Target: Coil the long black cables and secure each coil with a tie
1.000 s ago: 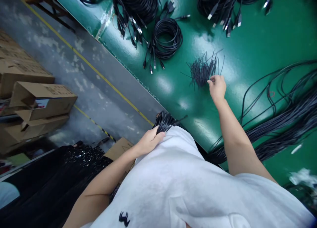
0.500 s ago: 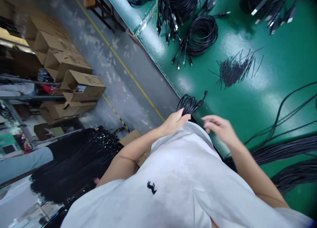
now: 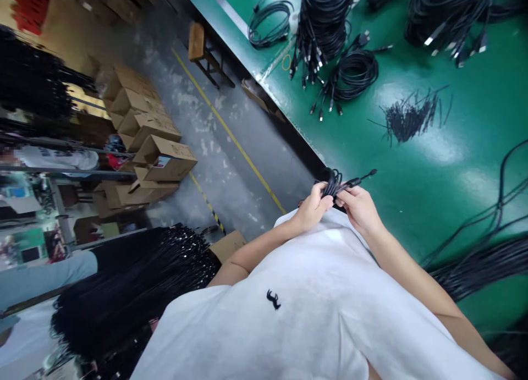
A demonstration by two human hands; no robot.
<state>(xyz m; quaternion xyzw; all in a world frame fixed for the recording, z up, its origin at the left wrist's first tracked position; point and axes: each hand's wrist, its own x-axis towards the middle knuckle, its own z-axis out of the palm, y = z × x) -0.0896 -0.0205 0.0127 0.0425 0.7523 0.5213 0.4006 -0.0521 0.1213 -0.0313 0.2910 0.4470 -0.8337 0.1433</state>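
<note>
A coiled black cable [image 3: 333, 181] is held close to my body at the table's near edge. My left hand [image 3: 314, 208] is closed around the lower left of the coil. On the coil's right side, my right hand [image 3: 358, 205] pinches the cable near its end, fingers pressed together. A plug end sticks out beyond my right hand toward the table. Whether a thin tie is also between my right fingers is too small to tell. Farther up on the green table [image 3: 466, 165] lies a pile of short black twist ties [image 3: 408, 119].
Coiled cables [image 3: 357, 75] and larger bundles [image 3: 328, 17] lie at the table's far side. Long loose cables [image 3: 487, 264] stretch across the right. To the left are a wooden stool [image 3: 197, 42], cardboard boxes [image 3: 165, 157] and a rack of hanging black cables [image 3: 140, 281].
My right hand has moved left from beside the coil and now grips it. The coil has turned a little in my left hand. The camera view has shifted.
</note>
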